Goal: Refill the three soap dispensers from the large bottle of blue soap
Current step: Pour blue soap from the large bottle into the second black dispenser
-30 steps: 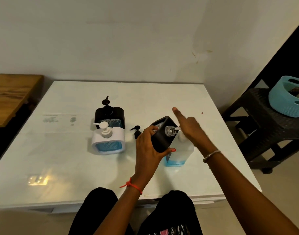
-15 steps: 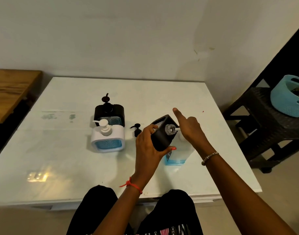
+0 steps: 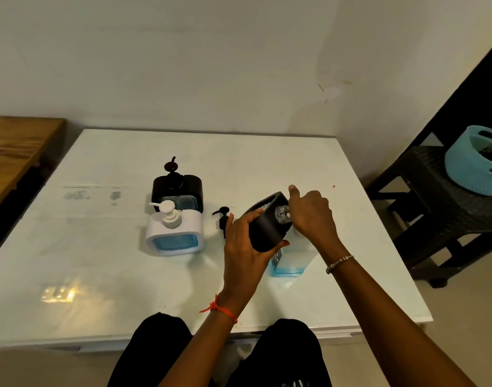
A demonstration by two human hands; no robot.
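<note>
left hand (image 3: pixel 243 247) grasps the black square plastic dispenser (image 3: pixel 267 230), tilted so its clear threaded neck (image 3: pixel 282 213) points right, against the right hand (image 3: pixel 311 216), whose fingers curl over the hidden top of the large clear bottle of blue soap (image 3: pixel 288 263), upright near the right edge of the white table (image 3: pixel 127 289); a loose black pump (image 3: pixel 224 219) lies just left

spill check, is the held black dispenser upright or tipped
Tipped: left hand holds the black dispenser slanted, neck toward the right hand.
</note>
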